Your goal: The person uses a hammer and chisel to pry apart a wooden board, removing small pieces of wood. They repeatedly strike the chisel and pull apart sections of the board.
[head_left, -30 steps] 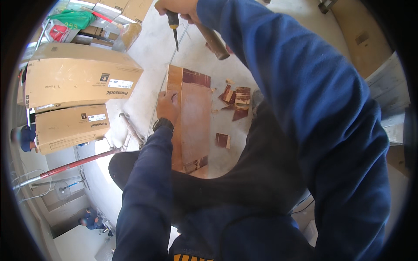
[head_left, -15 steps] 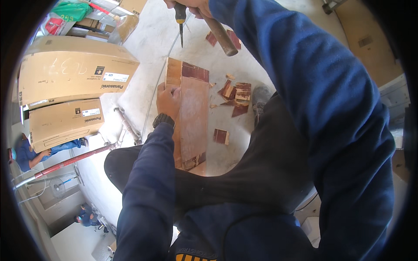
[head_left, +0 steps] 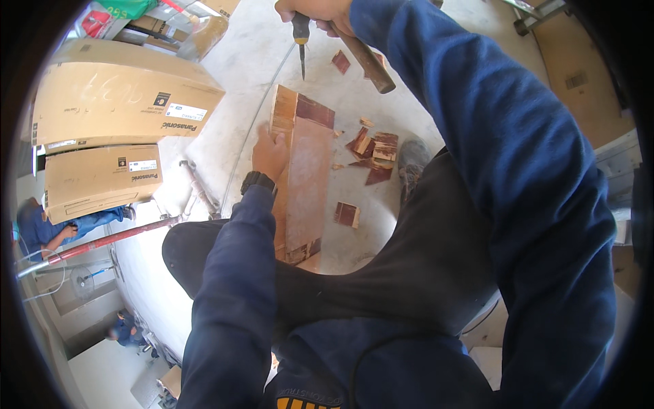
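- The left hand (head_left: 270, 153) lies flat, fingers together, on the left edge of a long reddish-brown plywood board (head_left: 305, 180); it presses on the board rather than gripping it. A black wristwatch (head_left: 258, 181) sits on that wrist above a blue sleeve.
- The right hand (head_left: 320, 9) is at the top rim of the picture, closed in a fist around two things: a tool with a black handle and a slim pointed metal shaft (head_left: 301, 48) pointing down, and a brown wooden handle (head_left: 364, 60) slanting down to the right.
- The tool's tip hangs just above the far end of the board, not touching it.
- The board lies on a pale concrete floor (head_left: 252, 61), running away from the person's dark-trousered knees.
- Small broken reddish wood pieces (head_left: 373, 151) lie just right of the board; one square offcut (head_left: 347, 214) lies nearer the knee.
- Two large tan cardboard boxes (head_left: 116, 102) stand well to the left, with a red-painted metal pipe (head_left: 109, 238) below them.
- Another person in blue (head_left: 41, 228) crouches at the far left.
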The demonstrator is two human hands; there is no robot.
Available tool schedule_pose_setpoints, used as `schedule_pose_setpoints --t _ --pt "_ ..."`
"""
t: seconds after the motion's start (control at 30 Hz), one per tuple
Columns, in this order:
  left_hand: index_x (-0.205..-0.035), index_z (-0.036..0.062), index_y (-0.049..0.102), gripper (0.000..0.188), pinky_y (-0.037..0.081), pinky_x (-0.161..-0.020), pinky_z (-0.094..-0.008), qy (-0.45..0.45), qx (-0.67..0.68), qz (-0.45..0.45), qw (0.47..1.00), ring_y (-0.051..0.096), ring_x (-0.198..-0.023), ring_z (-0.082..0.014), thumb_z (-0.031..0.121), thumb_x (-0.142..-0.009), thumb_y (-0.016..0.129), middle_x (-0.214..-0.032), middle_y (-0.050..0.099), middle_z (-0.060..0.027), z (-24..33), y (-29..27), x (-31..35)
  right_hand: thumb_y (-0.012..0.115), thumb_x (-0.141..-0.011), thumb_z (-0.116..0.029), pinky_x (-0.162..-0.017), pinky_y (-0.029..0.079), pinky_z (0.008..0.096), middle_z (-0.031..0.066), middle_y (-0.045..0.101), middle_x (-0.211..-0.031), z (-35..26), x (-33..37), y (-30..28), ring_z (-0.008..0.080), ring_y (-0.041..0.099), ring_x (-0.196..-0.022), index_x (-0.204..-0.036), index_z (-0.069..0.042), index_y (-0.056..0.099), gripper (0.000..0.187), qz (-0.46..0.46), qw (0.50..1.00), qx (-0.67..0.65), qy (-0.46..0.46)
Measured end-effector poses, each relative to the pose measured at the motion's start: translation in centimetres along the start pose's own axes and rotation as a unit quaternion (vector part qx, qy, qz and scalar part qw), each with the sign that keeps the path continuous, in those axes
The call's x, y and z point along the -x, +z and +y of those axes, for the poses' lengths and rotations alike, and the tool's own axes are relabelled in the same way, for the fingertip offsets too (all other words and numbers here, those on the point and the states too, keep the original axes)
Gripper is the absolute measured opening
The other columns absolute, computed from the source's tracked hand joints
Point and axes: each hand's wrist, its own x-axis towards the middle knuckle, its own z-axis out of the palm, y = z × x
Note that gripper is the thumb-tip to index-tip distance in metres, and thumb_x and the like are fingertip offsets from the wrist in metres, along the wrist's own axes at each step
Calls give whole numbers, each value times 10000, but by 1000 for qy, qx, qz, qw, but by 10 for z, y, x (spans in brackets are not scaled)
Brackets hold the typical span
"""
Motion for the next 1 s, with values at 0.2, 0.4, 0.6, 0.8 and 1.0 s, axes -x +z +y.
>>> schedule_pose_setpoints --t 0.2,0.4,0.6,0.8,1.0 --pt "-1312 6 532 428 501 -972 -566 -50 -51 -67 995 634 -1142 -529 300 -1003 569 -1179 675 -355 -11 -8 8 706 -779 -362 -460 398 371 77 551 -646 -10 13 18 191 495 -514 -735 -28 675 338 -10 999 11 49" --pt "-1308 27 548 425 515 -970 -558 -122 -146 -93 977 656 -1139 -503 309 -992 582 -1195 689 -325 1 -22 51 775 -680 -338 -484 302 341 3 423 -619 -20 53 19 145 368 -529 -711 -60 663 301 -40 999 9 -3" --pt "-1222 35 574 379 536 -929 -562 -115 -165 -99 975 686 -1066 -484 317 -970 607 -1118 710 -313 8 -34 80 786 -660 -324 -451 266 322 12 410 -592 -29 62 35 131 343 -492 -697 -45 654 311 -82 996 21 -39" --pt "-1171 8 563 338 544 -896 -564 -107 -150 -63 981 690 -991 -496 234 -923 604 -1052 715 -305 10 -16 69 796 -646 -330 -441 278 319 18 438 -605 -26 72 50 134 373 -486 -735 -29 663 341 -103 993 54 -19" --pt "-1270 -23 545 427 530 -959 -510 -8 -4 77 997 672 -1068 -446 130 -883 638 -1208 660 -287 -3 -1 62 780 -657 -402 -506 443 343 104 601 -721 -14 93 65 202 563 -572 -845 22 708 470 -132 979 150 -44"
